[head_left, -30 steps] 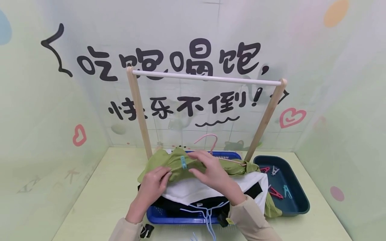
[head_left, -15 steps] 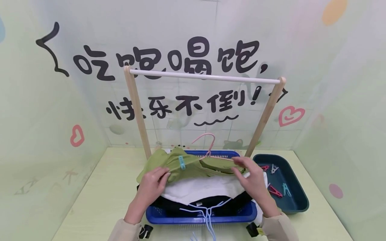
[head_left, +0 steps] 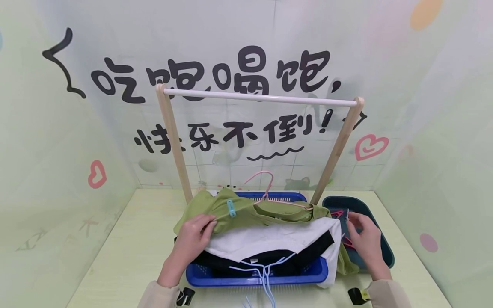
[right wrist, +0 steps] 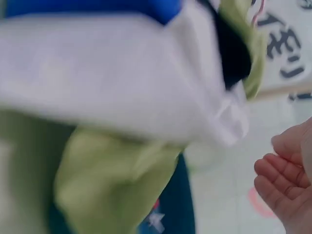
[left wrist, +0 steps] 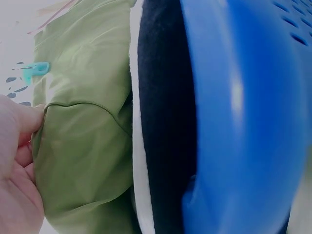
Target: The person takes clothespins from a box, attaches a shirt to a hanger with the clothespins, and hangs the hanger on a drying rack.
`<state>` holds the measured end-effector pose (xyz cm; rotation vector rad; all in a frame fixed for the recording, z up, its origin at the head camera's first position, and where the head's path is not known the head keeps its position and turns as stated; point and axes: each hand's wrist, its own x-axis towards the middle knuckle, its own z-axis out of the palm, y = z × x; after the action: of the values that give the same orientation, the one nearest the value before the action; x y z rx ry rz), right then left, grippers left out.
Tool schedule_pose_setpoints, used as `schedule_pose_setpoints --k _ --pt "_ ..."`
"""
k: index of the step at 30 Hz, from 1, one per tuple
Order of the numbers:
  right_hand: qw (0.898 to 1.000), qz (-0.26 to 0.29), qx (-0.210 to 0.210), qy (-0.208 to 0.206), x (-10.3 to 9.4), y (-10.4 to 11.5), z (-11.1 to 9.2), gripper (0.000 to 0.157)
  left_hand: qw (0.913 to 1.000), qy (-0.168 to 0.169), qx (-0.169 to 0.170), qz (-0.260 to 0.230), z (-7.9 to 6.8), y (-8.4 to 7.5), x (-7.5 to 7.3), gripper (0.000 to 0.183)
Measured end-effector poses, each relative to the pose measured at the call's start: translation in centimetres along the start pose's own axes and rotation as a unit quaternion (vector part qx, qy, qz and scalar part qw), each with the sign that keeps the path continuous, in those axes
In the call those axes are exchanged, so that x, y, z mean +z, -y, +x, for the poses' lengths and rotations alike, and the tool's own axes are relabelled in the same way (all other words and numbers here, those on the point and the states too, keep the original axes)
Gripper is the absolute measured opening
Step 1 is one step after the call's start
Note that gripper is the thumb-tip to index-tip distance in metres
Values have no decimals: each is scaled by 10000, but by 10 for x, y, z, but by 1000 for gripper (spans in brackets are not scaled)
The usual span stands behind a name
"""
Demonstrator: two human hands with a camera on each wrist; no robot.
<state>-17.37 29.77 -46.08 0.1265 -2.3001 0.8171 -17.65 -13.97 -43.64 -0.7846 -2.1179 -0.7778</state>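
A green shirt lies on the pile, with a pink hanger inside it, hook up. On its left part, a light blue clothespin is clipped to the cloth. My left hand pinches the shirt's left edge between thumb and fingers, also seen in the left wrist view. Over the dark green tray hovers my right hand, fingers loosely bent, fingertips right by a grey clothespin. Nothing sits in its fingers in the right wrist view.
Under the shirt, white cloth and black cloth fill a blue basket. Light blue hangers stick out in front. A wooden stand with a white rod rises behind. Red clothespins lie in the tray.
My right hand has moved right, from beside the blue clothespin, along the shirt's right part, to over the tray. The left hand keeps its pinch on the shirt.
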Motion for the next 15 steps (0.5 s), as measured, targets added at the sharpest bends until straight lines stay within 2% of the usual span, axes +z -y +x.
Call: schedule_pose_setpoints --k 3,7,11,15 --pt "9951 -344 529 764 -4 -15 -7 23 10000 17 -46 1 -1 0 0 13" --pt "9742 -568 1036 1923 -6 -32 -13 28 10000 38 -78 -1 -1 0 -1 13" --pt "9531 -794 1066 2720 -2 -46 -15 31 10000 48 -66 -24 -1 -1 -1 14" --pt "9406 -972 895 3127 6 -55 -14 32 10000 41 -53 -40 -1 -1 0 14"
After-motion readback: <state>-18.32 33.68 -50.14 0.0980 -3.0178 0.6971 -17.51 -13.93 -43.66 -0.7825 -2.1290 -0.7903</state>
